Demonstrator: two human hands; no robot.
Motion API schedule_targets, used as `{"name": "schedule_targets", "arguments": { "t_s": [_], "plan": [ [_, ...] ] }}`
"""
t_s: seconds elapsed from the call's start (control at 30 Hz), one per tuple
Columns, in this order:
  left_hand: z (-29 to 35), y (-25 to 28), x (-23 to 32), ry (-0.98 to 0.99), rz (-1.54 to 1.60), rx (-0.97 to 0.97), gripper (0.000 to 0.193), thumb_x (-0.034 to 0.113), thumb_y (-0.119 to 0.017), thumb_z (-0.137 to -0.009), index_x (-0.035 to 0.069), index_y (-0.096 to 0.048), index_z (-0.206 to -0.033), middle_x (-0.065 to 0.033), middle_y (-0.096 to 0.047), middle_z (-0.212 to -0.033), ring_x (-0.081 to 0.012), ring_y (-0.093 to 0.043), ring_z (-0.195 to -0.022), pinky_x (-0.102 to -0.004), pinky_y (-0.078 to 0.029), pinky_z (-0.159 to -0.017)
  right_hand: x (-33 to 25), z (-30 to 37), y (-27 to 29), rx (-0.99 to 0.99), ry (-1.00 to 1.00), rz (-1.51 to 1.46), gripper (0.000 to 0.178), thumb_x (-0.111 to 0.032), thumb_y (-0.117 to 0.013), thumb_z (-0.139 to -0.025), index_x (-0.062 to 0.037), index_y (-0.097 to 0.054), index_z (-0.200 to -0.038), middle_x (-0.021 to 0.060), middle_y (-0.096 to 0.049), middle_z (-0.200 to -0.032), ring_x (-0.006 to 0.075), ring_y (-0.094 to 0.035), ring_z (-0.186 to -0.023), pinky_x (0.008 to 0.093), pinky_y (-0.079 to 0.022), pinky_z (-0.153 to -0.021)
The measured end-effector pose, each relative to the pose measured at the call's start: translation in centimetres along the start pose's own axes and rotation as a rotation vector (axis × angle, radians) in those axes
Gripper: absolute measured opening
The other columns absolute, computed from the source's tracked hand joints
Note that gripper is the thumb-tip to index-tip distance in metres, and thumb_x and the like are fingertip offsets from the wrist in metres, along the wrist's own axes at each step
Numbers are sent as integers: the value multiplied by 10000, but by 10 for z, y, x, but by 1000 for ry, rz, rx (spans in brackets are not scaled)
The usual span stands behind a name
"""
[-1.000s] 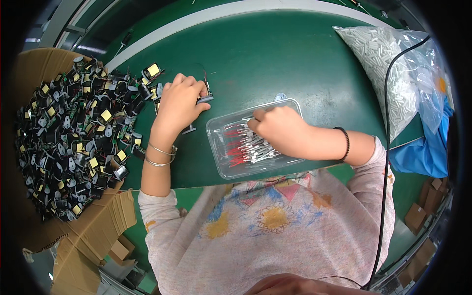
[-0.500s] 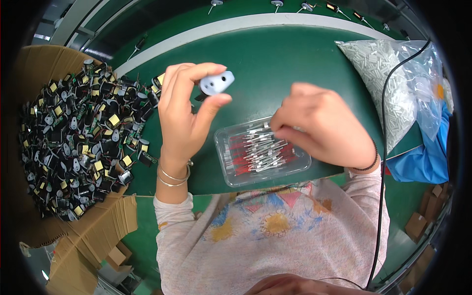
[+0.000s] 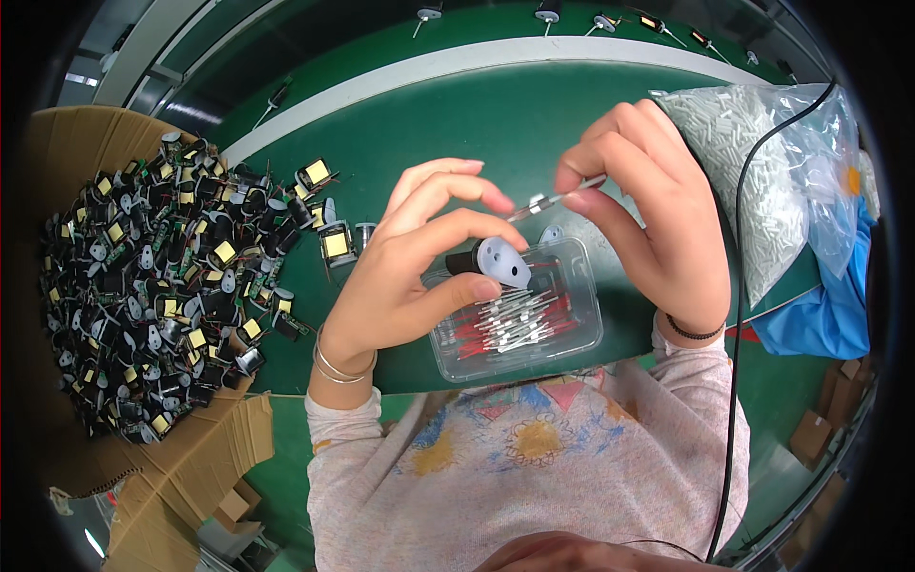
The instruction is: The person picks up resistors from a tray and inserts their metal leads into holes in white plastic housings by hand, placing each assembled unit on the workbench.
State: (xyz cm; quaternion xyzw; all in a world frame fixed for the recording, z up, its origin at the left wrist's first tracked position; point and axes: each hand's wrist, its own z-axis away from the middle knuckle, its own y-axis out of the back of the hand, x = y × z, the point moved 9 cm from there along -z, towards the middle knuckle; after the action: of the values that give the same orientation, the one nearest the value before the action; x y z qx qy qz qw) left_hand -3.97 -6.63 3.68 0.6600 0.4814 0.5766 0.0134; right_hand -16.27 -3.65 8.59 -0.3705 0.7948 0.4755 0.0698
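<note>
Green desk (image 3: 400,124) is lying below. Left hand (image 3: 400,272) is pinching a grey-faced black cylinder (image 3: 498,259), exposing its holes (image 3: 515,271); right hand (image 3: 658,210), a thin white wire (image 3: 538,205).

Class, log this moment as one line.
left hand: holding grey-capped black part; right hand: pinching slender white piece; clear plastic tray: slender white-and-red pieces inside

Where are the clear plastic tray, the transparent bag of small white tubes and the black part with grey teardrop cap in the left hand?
Clear plastic rectangular tray (image 3: 586,296): head view, right wall.
Transparent bag of white tubes (image 3: 777,191): head view, filled middle.
Black part with grey teardrop cap (image 3: 502,261): head view, cap face.
</note>
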Motion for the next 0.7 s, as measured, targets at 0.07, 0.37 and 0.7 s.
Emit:
{"name": "schedule_targets", "arguments": {
  "t_s": [0.07,0.37,0.7],
  "plan": [
    [-1,0,-2,11,22,-8,389,384,-666,-694,39,-668,-876,-104,-572,-996,-327,-437,-1129,-441,-335,-931,3,0,1,-16,-8,-28,151,2,-645,-672,-22,-562,-795,72,-518,-773,235,-469,-710,322,-380,-638],
    [2,5,4,-52,240,17,344,267,-739,-619,68,-679,-893,-57,-575,-955,-284,-483,-1041,-398,-375,-895,11,-5,-24,-43,37,-709,124,-54,-691,-700,-37,-644,-813,61,-637,-792,191,-612,-738,278,-475,-650],
    [9,6,-5,73,459,270,303,136,-657,-764,3,-589,-1028,-128,-617,-1065,-249,-585,-1012,-343,-450,-870,15,14,17,295,-170,-842,189,1,-663,-721,52,-575,-880,146,-620,-757,216,-621,-702,276,-505,-605]
  ]
}}
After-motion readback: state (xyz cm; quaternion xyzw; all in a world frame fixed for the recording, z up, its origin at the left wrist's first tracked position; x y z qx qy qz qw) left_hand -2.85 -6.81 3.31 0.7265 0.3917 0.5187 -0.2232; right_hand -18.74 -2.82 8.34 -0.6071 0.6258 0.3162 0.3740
